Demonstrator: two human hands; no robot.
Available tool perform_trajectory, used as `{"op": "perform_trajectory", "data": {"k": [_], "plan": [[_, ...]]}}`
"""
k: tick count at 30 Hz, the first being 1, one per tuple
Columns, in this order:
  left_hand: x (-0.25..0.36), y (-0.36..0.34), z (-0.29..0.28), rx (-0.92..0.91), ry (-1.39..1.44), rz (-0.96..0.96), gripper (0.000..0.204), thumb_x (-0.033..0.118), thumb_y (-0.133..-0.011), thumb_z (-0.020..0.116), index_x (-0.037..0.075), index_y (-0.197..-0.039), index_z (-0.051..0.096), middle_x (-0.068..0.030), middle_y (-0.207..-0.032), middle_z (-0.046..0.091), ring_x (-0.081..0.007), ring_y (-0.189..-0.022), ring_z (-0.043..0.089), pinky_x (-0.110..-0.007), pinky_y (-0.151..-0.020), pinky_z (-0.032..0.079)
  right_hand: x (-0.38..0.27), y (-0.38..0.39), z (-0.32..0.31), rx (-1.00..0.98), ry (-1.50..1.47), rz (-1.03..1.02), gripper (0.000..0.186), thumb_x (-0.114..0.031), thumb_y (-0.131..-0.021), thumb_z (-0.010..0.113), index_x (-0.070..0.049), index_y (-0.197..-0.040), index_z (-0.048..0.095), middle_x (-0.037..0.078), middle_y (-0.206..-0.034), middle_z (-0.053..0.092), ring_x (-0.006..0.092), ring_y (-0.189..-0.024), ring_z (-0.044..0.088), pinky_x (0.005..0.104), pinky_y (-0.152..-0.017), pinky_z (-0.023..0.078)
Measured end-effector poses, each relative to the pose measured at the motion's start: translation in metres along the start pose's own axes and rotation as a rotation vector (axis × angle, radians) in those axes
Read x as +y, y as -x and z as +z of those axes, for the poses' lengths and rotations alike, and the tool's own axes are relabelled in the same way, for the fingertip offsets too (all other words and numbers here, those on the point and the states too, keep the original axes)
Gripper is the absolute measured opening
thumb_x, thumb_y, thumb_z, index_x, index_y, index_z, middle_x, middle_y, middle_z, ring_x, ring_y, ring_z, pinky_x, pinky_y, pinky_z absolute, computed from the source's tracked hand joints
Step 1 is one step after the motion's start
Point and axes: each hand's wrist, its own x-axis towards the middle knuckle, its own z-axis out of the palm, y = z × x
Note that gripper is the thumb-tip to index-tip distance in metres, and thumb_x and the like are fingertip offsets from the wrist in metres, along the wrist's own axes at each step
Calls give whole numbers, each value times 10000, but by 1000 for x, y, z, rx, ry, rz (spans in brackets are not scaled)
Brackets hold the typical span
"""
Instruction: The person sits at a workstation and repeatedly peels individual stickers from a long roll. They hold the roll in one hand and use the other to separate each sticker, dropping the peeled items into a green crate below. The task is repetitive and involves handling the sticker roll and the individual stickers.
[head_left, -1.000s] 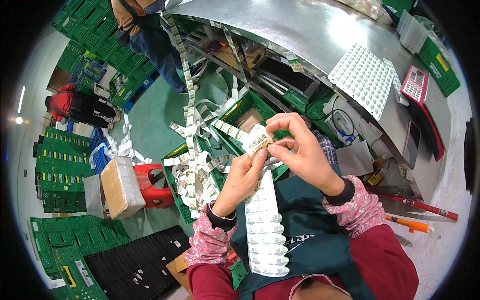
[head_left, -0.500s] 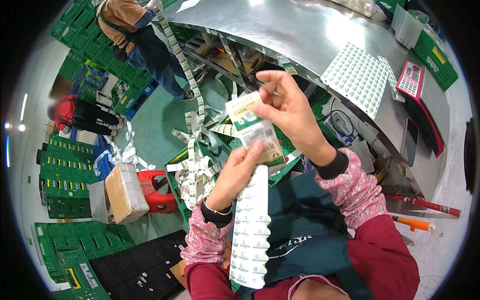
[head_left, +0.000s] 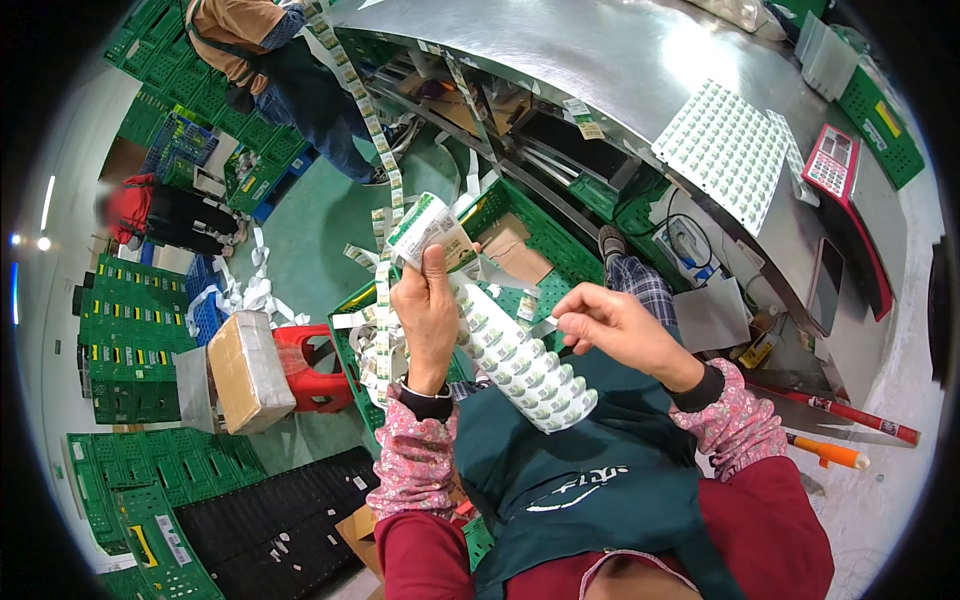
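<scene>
My left hand (head_left: pixel 428 305) is closed, thumb on top, around a white, green and tan printed packet (head_left: pixel 425 232). A curved white sheet of small round green-and-white stickers (head_left: pixel 525 360) extends below that hand, across the front of my dark green apron (head_left: pixel 610 410). Right of the sheet is my right hand (head_left: pixel 625 335), its thumb and fingers drawn together. A thin pale bit shows at its fingertips, too small to name. Close by, a small green-and-white label (head_left: pixel 527 305) appears; what it is fixed to is unclear.
On the metal table (head_left: pixel 560 50) lie a large sticker sheet (head_left: pixel 725 150), a red-and-white scale (head_left: pixel 835 165) and a phone (head_left: pixel 822 285). Green crates (head_left: pixel 545 230) sit below, one holding label strips. A long label strip (head_left: pixel 365 110) runs toward another person (head_left: pixel 290 90). A red stool (head_left: pixel 310 370) stands left.
My left hand has moved up and left with the packet, which is now tilted. My right hand has left the packet and come down beside the sticker sheet, which has swung right.
</scene>
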Motion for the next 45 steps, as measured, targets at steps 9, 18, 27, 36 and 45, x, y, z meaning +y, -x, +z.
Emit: {"op": "perform_trajectory", "data": {"k": [9,18,27,36,45], "plan": [[3,2,-2,119,-144,251,266,208,-989,509,-17,-1090,609,-153,-736,663,-194,-574,619,-313,-537,460,1,-11,18,-150,78,-3,222,-138,-899,617,12,-1056,570,45,-837,605,79,-704,561,249,-581,484],[7,4,0,129,-228,356,212,137,-952,561,3,-1108,612,-187,-692,622,-305,-553,610,-338,-499,440,3,-15,28,-71,20,37,206,-135,-896,617,10,-1035,570,14,-770,582,71,-657,547,234,-517,479],[-2,4,12,160,-929,312,195,203,-925,581,34,-827,592,-132,-640,608,-330,-499,601,-401,-433,456,17,-14,40,263,626,-407,118,-89,-844,644,-2,-901,587,97,-806,628,192,-663,609,301,-581,472],[-22,-3,26,96,-876,7,347,333,-974,489,31,-820,564,-145,-626,604,-305,-524,621,-405,-448,454,6,-12,30,-14,-129,100,92,-92,-879,636,-32,-905,571,9,-758,590,65,-542,559,200,-474,429],[17,18,-21,-563,595,-599,477,386,-1025,352,-28,-1179,532,-112,-948,671,-187,-820,679,-264,-668,544,-7,-25,-6,-58,-321,191,208,-251,-904,656,-67,-843,581,-34,-711,558,17,-476,466,157,-403,344]]}}
